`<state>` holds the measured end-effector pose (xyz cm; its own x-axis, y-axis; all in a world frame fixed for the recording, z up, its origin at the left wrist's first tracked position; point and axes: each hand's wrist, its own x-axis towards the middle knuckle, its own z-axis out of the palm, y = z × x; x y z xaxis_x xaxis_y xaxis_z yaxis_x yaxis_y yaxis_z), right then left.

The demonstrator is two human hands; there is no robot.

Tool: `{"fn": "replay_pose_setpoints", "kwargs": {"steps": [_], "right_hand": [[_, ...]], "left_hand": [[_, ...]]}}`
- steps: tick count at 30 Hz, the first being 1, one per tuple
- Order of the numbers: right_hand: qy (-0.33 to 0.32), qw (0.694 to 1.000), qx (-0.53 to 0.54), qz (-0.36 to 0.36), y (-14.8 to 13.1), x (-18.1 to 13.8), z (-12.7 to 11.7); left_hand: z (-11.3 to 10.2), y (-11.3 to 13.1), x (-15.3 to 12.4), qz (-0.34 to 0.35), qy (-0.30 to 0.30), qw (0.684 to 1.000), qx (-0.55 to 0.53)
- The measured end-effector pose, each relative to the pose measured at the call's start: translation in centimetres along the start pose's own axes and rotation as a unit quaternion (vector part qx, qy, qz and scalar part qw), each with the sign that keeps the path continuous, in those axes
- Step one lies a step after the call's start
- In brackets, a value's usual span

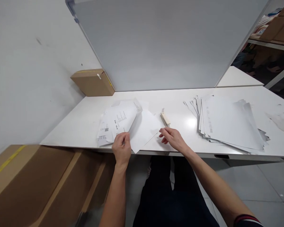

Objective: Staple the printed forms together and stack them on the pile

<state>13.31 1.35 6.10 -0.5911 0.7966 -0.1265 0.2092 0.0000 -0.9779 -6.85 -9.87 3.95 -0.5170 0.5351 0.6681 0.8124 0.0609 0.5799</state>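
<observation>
My left hand (121, 147) pinches the near corner of a printed sheet (119, 121) that curls up over a small pile of papers at the table's front left. A blank white sheet (144, 129) lies beside it, slightly over the table edge. My right hand (171, 138) rests on the table at that sheet's right edge, fingers bent and close together, with nothing visible in them. A cream stapler (165, 118) lies just beyond my right hand.
A fanned stack of white papers (227, 123) covers the right part of the white table (85, 119). A grey partition board (161, 44) stands behind. A small cardboard box (93, 82) sits at the back left, large cartons (33, 186) on the floor left.
</observation>
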Motion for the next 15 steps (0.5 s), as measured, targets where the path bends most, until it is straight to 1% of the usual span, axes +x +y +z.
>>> {"fn": "replay_pose_setpoints", "kwargs": {"steps": [1,3,4,5,7,9,10,12,13,15], "right_hand": [[-0.019,0.997,0.064,0.025,0.0,0.7,0.7],[-0.063,0.978,0.182,0.074,0.0,2.1,2.0],[-0.081,0.968,0.219,0.090,0.0,2.7,2.7],[-0.094,0.964,0.228,0.096,0.0,3.3,3.2],[-0.096,0.975,0.185,0.082,0.1,4.0,4.1],[-0.069,0.989,0.121,0.056,0.1,4.2,4.6],[-0.051,0.995,0.079,0.033,0.1,4.1,4.9],[-0.023,0.999,-0.026,-0.032,0.0,3.4,5.4],[-0.017,0.993,-0.093,-0.072,-0.1,3.0,5.7],[-0.021,0.968,-0.210,-0.137,-0.4,2.1,6.5]], "left_hand": [[-0.3,-0.1,-0.6,0.000,-0.006,1.000,-0.022],[-0.8,-0.3,-2.0,0.015,-0.021,0.998,-0.053],[-1.0,-0.4,-2.7,0.026,-0.035,0.997,-0.062],[-1.2,-0.5,-3.4,0.036,-0.056,0.995,-0.070],[-1.5,-0.8,-4.4,0.050,-0.123,0.988,-0.080],[-1.7,-0.9,-4.5,0.031,-0.194,0.977,-0.087],[-1.7,-0.9,-4.1,0.002,-0.219,0.971,-0.094],[-1.2,-0.9,-2.6,-0.093,-0.242,0.958,-0.124],[-0.8,-0.8,-1.6,-0.150,-0.243,0.946,-0.152],[0.5,-0.6,0.4,-0.246,-0.239,0.909,-0.238]]}}
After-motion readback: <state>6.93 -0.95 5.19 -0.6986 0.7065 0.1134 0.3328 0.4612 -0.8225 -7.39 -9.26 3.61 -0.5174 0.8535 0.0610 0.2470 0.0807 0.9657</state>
